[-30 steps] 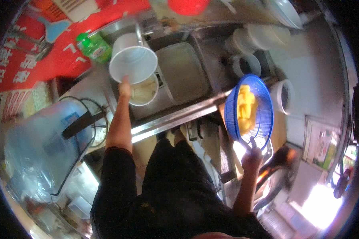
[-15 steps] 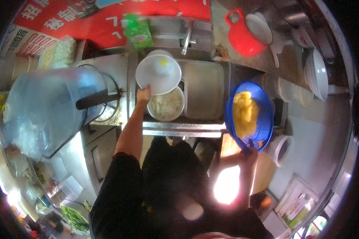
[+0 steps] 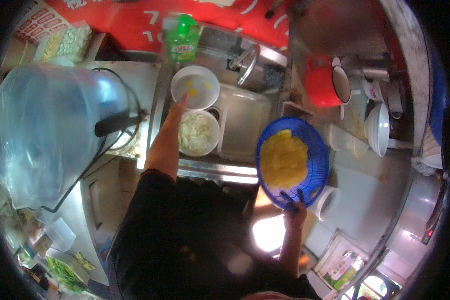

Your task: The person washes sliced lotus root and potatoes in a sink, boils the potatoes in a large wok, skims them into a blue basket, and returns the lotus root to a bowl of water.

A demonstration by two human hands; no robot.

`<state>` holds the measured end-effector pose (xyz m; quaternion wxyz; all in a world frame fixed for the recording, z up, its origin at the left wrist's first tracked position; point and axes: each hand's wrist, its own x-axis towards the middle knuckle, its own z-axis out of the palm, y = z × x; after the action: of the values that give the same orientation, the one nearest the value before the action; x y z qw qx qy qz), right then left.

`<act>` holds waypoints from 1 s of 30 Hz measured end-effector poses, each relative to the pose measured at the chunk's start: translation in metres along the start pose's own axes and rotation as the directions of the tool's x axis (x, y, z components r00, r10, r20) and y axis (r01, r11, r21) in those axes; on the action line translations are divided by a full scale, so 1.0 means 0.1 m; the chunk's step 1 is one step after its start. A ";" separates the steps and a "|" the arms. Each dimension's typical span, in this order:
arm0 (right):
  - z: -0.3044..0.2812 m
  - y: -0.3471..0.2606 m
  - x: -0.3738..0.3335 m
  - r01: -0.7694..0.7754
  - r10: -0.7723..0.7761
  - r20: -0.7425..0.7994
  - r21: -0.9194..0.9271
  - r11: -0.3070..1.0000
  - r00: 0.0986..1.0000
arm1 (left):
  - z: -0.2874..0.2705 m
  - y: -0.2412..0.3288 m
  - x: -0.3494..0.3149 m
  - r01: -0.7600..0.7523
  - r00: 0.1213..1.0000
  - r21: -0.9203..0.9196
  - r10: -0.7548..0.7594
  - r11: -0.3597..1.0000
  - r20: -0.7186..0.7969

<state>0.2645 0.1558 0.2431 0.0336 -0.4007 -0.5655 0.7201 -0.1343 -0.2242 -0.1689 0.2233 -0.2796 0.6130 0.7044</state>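
Note:
My left hand (image 3: 181, 105) grips the near rim of a white bowl (image 3: 203, 76) at the back left of the sink. A few yellow bits lie inside it. Just nearer, a second white bowl (image 3: 218, 131) holds pale shredded food (image 3: 196, 132). On the right, my right hand (image 3: 296, 214) is closed on the near rim of a blue plastic colander (image 3: 317, 150), its fingers partly hidden. A mass of yellow food (image 3: 284, 162) fills much of the colander; what kind, I cannot tell.
A rectangular translucent tub (image 3: 244, 120) takes up the sink's right side, below the tap (image 3: 249, 65). Behind stands a green pump bottle (image 3: 184, 42). A large plastic-wrapped blue container (image 3: 60, 130) stands left. A red pot (image 3: 322, 87) and stacked white bowls (image 3: 378, 130) sit at the right.
The bowl in my left hand has gone from tilted over the shredded food to nearly level behind it. My right hand has turned the colander more upward. The whole view has shifted.

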 end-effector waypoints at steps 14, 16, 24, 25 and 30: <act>1.36 -0.07 0.56 0.166 -0.018 0.257 -0.565 0.808 0.966 | 0.09 1.17 -2.03 0.137 0.922 -0.389 0.027 0.911 0.387; 2.16 -0.54 0.55 -0.161 0.239 0.066 -0.566 0.809 0.969 | -0.04 1.11 -1.81 0.037 0.945 -0.206 0.032 0.978 0.324; 3.33 -0.82 0.75 -0.003 0.129 0.117 -0.730 0.683 0.985 | -0.17 1.18 -1.60 0.060 0.966 0.138 -0.092 0.989 0.241; 3.63 -0.89 0.73 0.065 0.085 0.164 -0.737 0.673 0.983 | -0.18 0.97 -1.38 0.016 0.978 0.092 -0.035 0.996 0.207; 4.15 -0.92 0.90 0.186 -0.089 0.171 -0.718 0.671 0.981 | -0.04 0.60 -0.99 -0.130 0.973 -0.030 0.134 0.991 0.187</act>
<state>-0.0886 -0.0929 0.2888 -0.1093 -0.2923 -0.8350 0.4533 -0.0998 -0.2347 -0.0587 0.2307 -0.1722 0.6001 0.7463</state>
